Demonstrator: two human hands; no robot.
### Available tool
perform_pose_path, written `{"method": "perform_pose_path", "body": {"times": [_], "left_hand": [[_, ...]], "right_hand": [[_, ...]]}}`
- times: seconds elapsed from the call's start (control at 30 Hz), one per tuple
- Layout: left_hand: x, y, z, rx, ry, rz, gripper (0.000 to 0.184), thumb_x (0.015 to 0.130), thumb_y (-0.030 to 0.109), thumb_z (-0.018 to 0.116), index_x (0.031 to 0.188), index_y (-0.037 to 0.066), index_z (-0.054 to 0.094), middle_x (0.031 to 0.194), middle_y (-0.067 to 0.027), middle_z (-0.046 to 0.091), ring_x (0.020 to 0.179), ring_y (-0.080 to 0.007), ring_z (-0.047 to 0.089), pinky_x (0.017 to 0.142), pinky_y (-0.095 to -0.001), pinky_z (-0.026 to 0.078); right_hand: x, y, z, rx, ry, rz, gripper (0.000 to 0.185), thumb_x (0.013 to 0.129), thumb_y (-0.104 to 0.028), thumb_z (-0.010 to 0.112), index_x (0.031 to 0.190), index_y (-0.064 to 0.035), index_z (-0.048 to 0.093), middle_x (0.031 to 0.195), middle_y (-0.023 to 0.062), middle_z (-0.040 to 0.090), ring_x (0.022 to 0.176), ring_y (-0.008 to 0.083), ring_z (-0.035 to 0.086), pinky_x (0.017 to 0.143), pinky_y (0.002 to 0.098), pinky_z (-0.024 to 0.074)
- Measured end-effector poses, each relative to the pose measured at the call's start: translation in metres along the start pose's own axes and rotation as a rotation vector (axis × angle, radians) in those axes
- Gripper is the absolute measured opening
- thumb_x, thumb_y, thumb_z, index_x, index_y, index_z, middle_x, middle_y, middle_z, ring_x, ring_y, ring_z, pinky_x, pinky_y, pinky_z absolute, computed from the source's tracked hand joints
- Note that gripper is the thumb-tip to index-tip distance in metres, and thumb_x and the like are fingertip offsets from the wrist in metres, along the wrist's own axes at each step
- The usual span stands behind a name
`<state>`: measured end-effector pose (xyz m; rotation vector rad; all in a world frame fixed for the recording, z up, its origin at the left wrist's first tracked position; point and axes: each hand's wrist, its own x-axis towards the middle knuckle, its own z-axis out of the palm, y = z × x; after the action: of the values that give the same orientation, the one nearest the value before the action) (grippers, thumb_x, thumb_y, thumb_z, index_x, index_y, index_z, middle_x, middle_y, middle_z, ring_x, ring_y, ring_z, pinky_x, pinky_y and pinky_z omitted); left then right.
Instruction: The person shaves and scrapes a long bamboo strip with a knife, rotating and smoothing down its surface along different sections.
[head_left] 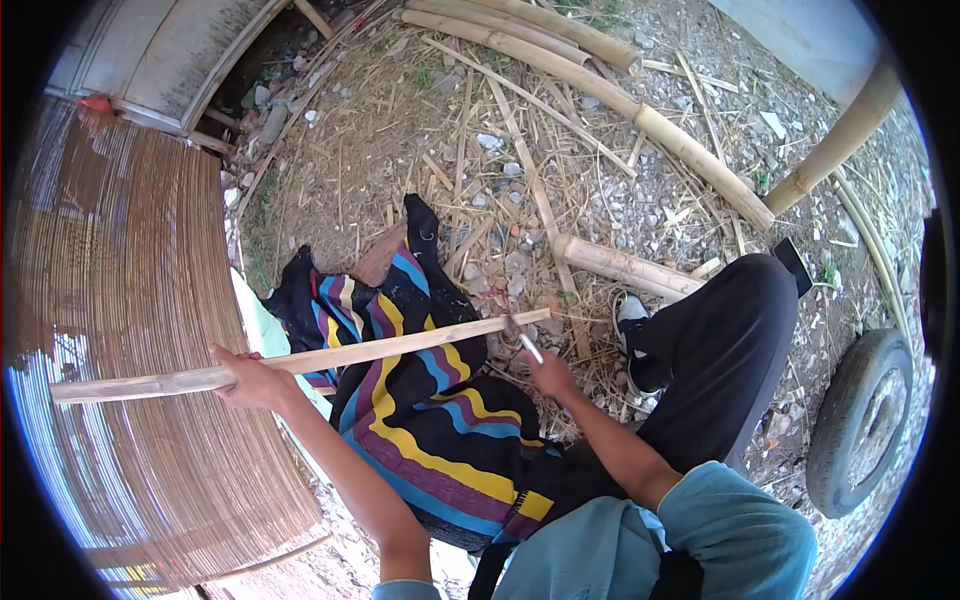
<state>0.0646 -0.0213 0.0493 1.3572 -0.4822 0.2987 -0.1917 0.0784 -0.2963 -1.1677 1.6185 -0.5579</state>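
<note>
A long pale bamboo strip lies across the lap, from the left edge of the view to the middle. My left hand is closed around it near its left part. My right hand is closed on the handle of a knife, whose blade is close to the strip's right end; whether they touch is hard to tell. Under the strip, a striped black, yellow, blue and purple cloth covers my left leg.
At the left is a large stack of thin slats. Bamboo poles lie at the upper right, a shorter bamboo piece beside my right knee. A tyre is at the right. Straw and stones cover the ground.
</note>
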Motion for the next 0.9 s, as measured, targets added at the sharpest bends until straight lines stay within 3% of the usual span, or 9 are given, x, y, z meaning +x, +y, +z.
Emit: {"method": "perform_pose_path", "body": {"times": [0.07, 0.17, 0.37, 0.43, 0.5, 0.63, 0.7, 0.8, 0.9], "left_hand": [[0.002, 0.000, 0.004, 0.065, 0.045, -0.054, 0.028, 0.084, 0.021, 0.066, 0.082, 0.002, 0.046, 0.057, -0.0024, 0.041, 0.051, -0.0121, 0.041, 0.047, -0.0275, 0.036], [0.003, -0.003, 0.009, 0.034, 0.019, -0.036, 0.029, 0.084, 0.021, 0.066, 0.084, 0.001, 0.045, 0.060, -0.0030, 0.043, 0.052, -0.0122, 0.041, 0.047, -0.0277, 0.037], [0.005, -0.008, 0.009, 0.005, -0.009, -0.008, 0.028, 0.085, 0.020, 0.066, 0.091, 0.001, 0.047, 0.063, -0.0030, 0.045, 0.052, -0.0104, 0.041, 0.046, -0.0259, 0.036], [0.005, -0.010, 0.006, 0.021, -0.004, -0.003, 0.028, 0.085, 0.020, 0.066, 0.092, 0.001, 0.047, 0.063, -0.0027, 0.045, 0.051, -0.0099, 0.041, 0.045, -0.0253, 0.036], [0.008, -0.013, 0.003, 0.024, -0.003, 0.007, 0.027, 0.085, 0.019, 0.065, 0.093, 0.001, 0.047, 0.062, -0.0024, 0.044, 0.051, -0.0094, 0.040, 0.044, -0.0247, 0.035], [0.009, -0.017, 0.001, 0.003, 0.019, -0.041, 0.028, 0.085, 0.019, 0.065, 0.096, 0.000, 0.048, 0.059, -0.0017, 0.043, 0.050, -0.0095, 0.040, 0.043, -0.0242, 0.035], [0.011, -0.019, 0.005, 0.039, 0.025, -0.020, 0.028, 0.085, 0.020, 0.065, 0.096, 0.000, 0.049, 0.060, -0.0018, 0.042, 0.050, -0.0098, 0.040, 0.043, -0.0245, 0.035], [0.010, -0.017, 0.003, 0.020, 0.004, -0.021, 0.030, 0.084, 0.020, 0.066, 0.091, -0.002, 0.047, 0.062, -0.0041, 0.045, 0.054, -0.0123, 0.044, 0.049, -0.0279, 0.038], [0.015, -0.022, 0.002, 0.041, 0.021, -0.022, 0.033, 0.085, 0.019, 0.066, 0.100, -0.003, 0.048, 0.062, -0.0027, 0.044, 0.050, -0.0102, 0.040, 0.044, -0.0250, 0.034]], "right_hand": [[0.009, 0.031, -0.023, 0.000, -0.093, 0.280, 0.054, 0.088, -0.050, 0.045, 0.099, 0.0010, 0.060, 0.082, 0.0263, 0.062, 0.082, 0.0421, 0.060, 0.073, 0.0474, 0.0465], [0.021, 0.028, -0.035, -0.029, -0.167, 0.351, 0.054, 0.089, -0.050, 0.044, 0.098, 0.0010, 0.061, 0.082, 0.0256, 0.062, 0.081, 0.0413, 0.060, 0.073, 0.0466, 0.0464], [-0.001, -0.032, 0.014, 0.144, -0.116, -0.183, 0.048, 0.090, -0.046, 0.047, 0.104, -0.0022, 0.059, 0.082, 0.0242, 0.061, 0.079, 0.0395, 0.060, 0.072, 0.0418, 0.0464], [0.005, -0.022, -0.002, 0.116, -0.131, -0.135, 0.049, 0.090, -0.047, 0.047, 0.103, -0.0016, 0.060, 0.082, 0.0234, 0.062, 0.079, 0.0400, 0.061, 0.071, 0.0429, 0.0466], [0.027, 0.026, -0.007, 0.140, -0.203, 0.361, 0.051, 0.089, -0.048, 0.046, 0.100, -0.0002, 0.061, 0.083, 0.0239, 0.062, 0.079, 0.0411, 0.061, 0.071, 0.0447, 0.0467], [0.024, 0.021, -0.032, -0.088, -0.232, 0.191, 0.053, 0.089, -0.049, 0.045, 0.093, 0.0012, 0.061, 0.083, 0.0252, 0.062, 0.080, 0.0422, 0.061, 0.070, 0.0467, 0.0465], [0.013, -0.012, -0.017, 0.023, -0.098, 0.096, 0.053, 0.088, -0.049, 0.048, 0.095, 0.0017, 0.060, 0.084, 0.0259, 0.062, 0.080, 0.0425, 0.061, 0.071, 0.0473, 0.0463], [-0.006, -0.061, -0.009, 0.116, -0.206, -0.153, 0.053, 0.087, -0.049, 0.050, 0.100, 0.0012, 0.059, 0.085, 0.0253, 0.062, 0.082, 0.0429, 0.060, 0.072, 0.0478, 0.0465], [-0.007, -0.040, -0.011, -0.021, -0.096, -0.145, 0.047, 0.088, -0.045, 0.052, 0.102, -0.0006, 0.059, 0.079, 0.0273, 0.061, 0.080, 0.0429, 0.060, 0.071, 0.0469, 0.0478]]}}
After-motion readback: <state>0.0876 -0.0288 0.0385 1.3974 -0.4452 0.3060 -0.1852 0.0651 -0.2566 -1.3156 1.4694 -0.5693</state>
